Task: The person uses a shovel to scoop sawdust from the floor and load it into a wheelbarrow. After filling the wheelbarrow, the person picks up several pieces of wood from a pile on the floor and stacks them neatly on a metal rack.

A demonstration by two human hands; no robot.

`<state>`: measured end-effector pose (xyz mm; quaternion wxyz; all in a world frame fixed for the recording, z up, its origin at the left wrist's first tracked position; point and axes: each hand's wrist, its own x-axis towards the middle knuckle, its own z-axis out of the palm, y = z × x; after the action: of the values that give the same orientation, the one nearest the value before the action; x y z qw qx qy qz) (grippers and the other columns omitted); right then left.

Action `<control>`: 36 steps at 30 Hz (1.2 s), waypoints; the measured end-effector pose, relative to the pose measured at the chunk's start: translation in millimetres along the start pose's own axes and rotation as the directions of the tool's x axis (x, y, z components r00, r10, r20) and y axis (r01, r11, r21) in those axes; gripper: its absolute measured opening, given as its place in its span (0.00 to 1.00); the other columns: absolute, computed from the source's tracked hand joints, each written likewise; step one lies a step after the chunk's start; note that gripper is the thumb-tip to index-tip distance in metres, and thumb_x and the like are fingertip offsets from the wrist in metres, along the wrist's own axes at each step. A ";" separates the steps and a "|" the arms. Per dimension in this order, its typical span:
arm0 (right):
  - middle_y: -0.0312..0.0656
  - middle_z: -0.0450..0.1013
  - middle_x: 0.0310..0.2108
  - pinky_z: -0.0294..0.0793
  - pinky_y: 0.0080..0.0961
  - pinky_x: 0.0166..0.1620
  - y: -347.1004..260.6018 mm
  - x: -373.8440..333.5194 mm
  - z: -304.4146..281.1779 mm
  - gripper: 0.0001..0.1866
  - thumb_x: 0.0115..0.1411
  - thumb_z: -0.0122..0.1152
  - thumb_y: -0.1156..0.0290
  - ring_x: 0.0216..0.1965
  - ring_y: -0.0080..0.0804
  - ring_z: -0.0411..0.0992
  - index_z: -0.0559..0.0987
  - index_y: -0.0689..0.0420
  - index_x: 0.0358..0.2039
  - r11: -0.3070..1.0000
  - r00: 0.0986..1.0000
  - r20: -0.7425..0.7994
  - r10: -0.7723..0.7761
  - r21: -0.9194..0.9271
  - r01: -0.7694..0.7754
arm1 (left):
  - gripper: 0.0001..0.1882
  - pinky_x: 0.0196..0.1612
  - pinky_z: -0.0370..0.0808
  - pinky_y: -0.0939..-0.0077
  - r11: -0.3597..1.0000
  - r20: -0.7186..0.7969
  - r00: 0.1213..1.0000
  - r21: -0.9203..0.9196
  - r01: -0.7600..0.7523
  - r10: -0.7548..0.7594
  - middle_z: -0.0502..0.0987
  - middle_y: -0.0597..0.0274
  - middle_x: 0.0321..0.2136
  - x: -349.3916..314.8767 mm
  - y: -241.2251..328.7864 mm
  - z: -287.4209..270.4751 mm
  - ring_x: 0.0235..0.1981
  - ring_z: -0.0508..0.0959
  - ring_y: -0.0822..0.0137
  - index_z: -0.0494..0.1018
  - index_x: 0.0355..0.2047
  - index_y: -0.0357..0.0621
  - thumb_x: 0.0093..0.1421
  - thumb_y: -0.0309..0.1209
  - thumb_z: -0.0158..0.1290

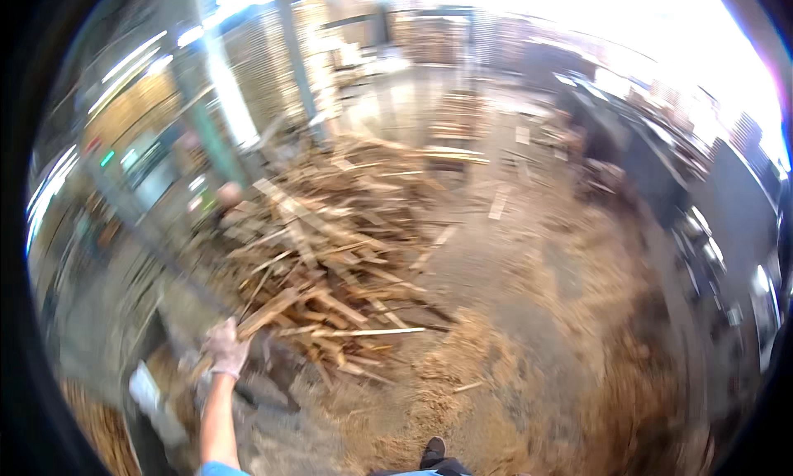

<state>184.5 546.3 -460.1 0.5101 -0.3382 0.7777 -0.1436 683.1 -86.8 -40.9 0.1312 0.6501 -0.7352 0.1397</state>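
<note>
Left hand (226, 348) on a board (273, 312) at the pile's near left corner

The left hand, in a pale glove, appears to be closed round the lower end of 1 board, though blur hides the single fingers. The board slants up and right from the glove to the near left corner of the pile (355, 265); whether its far end lies free or under other wood, I cannot tell. The right hand does not show, so I cannot tell its state.

The pile spreads over the left half of the floor (462, 257), its pieces crossing at many angles. At its near edge, 1 pale strip (372, 331) lies nearly level, pointing right. Sawdust (446, 364) covers the floor beyond the pile's near right corner, with 1 loose stick (468, 387) on it. A dark shoe (433, 448) stands at the floor's near edge. A stack (457, 116) of wood stands towards the far edge.

What could go wrong: if the board's far end is caught, a hard pull might bring crossed pieces sliding towards the near edge and the shoe. Rough ends or nails, too small to make out, might pierce a thin glove. Loose sawdust could let the shoe slip, and the stick could roll underfoot.
</note>
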 end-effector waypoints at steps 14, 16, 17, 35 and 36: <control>0.43 0.75 0.24 0.68 0.33 0.27 -448.5 210.1 -191.0 0.10 0.65 0.59 0.62 0.26 0.31 0.71 0.79 0.55 0.33 0.983 0.948 0.258 -0.186 0.058 0.177 | 0.14 0.50 0.75 0.73 0.716 -0.780 0.000 -0.574 0.397 -0.625 0.79 0.60 0.43 -368.8 -77.7 -191.5 0.44 0.77 0.66 0.77 0.49 0.37 0.64 0.28 0.59; 0.43 0.76 0.25 0.69 0.32 0.28 -498.9 226.6 -179.4 0.09 0.64 0.59 0.63 0.27 0.32 0.72 0.79 0.55 0.34 0.960 0.905 0.332 -0.266 0.003 0.281 | 0.16 0.48 0.75 0.72 0.610 -0.684 -0.293 -0.729 0.310 -0.669 0.80 0.58 0.42 -404.9 -68.4 -188.4 0.42 0.78 0.65 0.77 0.49 0.38 0.65 0.34 0.59; 0.44 0.76 0.25 0.69 0.32 0.29 -523.4 236.7 -174.2 0.09 0.64 0.60 0.63 0.27 0.32 0.72 0.79 0.56 0.34 0.942 0.870 0.390 -0.302 -0.020 0.336 | 0.17 0.48 0.75 0.72 0.528 -0.599 -0.436 -0.800 0.284 -0.672 0.80 0.57 0.41 -449.6 -67.2 -176.6 0.41 0.78 0.64 0.76 0.49 0.38 0.66 0.36 0.58; 0.47 0.80 0.32 0.75 0.29 0.38 -486.1 296.2 -356.1 0.14 0.61 0.64 0.66 0.36 0.32 0.78 0.79 0.61 0.43 0.918 0.889 0.343 -0.302 -0.145 0.368 | 0.11 0.42 0.76 0.65 -0.048 0.382 0.458 -0.806 0.590 -0.803 0.79 0.57 0.37 -261.8 380.3 149.9 0.37 0.78 0.58 0.74 0.46 0.42 0.66 0.32 0.51; 0.47 0.80 0.33 0.75 0.29 0.38 -473.1 296.2 -381.2 0.14 0.61 0.64 0.67 0.36 0.32 0.78 0.79 0.62 0.44 0.924 0.899 0.314 -0.305 -0.130 0.359 | 0.11 0.43 0.76 0.65 0.018 0.418 0.493 -0.748 0.663 -0.763 0.78 0.56 0.37 -283.0 394.1 166.9 0.37 0.79 0.58 0.74 0.45 0.41 0.67 0.32 0.50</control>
<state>-49.8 -44.7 -230.4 0.5519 -0.5295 0.6356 -0.1054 324.1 156.1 -315.2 0.5193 0.7596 -0.2592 -0.2934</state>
